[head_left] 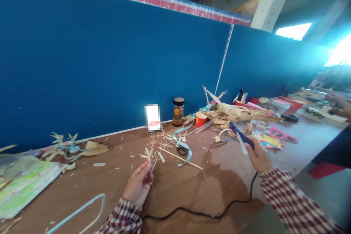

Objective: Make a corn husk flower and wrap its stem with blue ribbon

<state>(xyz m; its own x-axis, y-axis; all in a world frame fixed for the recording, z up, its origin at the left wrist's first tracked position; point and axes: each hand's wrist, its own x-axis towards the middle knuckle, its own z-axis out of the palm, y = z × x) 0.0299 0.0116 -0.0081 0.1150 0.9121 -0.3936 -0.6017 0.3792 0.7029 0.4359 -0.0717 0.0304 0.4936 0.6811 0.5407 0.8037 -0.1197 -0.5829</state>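
My left hand (139, 181) is closed in a pinch above the brown table, holding a small piece of pale dried husk (148, 154) with pointed tips. In my right hand (257, 153) is a blue glue gun (238, 133), its nose angled up to the left. A black cord (197, 214) trails from it across the table's front. Between the hands lie dark-handled scissors (181, 150), a light blue ribbon (189, 157) and a thin wooden stick (179, 158). Pale scraps are scattered around them.
Behind stand a dark-lidded jar (178, 112) and a red paper cup (201, 119). Dried husks (233, 113) are heaped at the right, with pink scissors (282, 134) beyond. A green-yellow sheet (30, 186) lies left. A blue partition (109, 62) borders the table; another person's hand (340, 111) shows far right.
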